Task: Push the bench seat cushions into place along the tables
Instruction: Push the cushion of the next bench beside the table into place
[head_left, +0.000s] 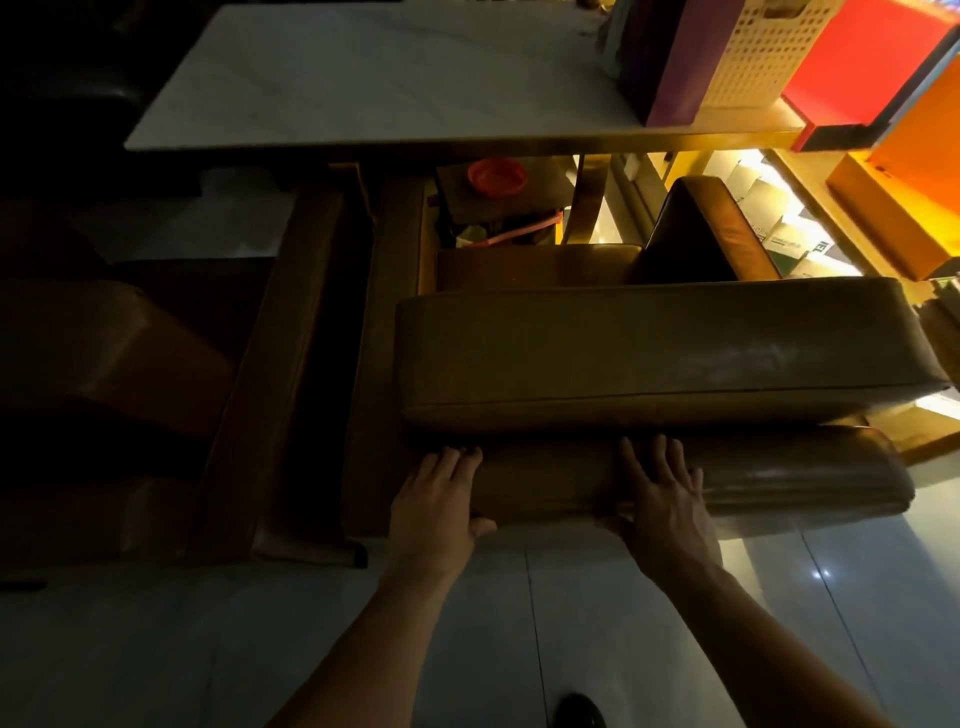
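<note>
A long brown leather seat cushion (779, 478) lies low in front of me, its near edge over the tiled floor. My left hand (436, 504) grips its left end, fingers on top and thumb on the front edge. My right hand (665, 504) presses on its middle with fingers spread on top and thumb under the front edge. A thicker brown cushion (649, 348) lies just behind it, partly on top. Beyond stands the white marble table (389, 78).
A wooden bench frame (291, 338) runs away from me on the left, with another brown cushion (104, 353) in the dark beside it. Under the table sits an orange bowl (497, 176). A white perforated basket (763, 52) and coloured boxes crowd the right. My shoe (579, 712) is on the glossy floor.
</note>
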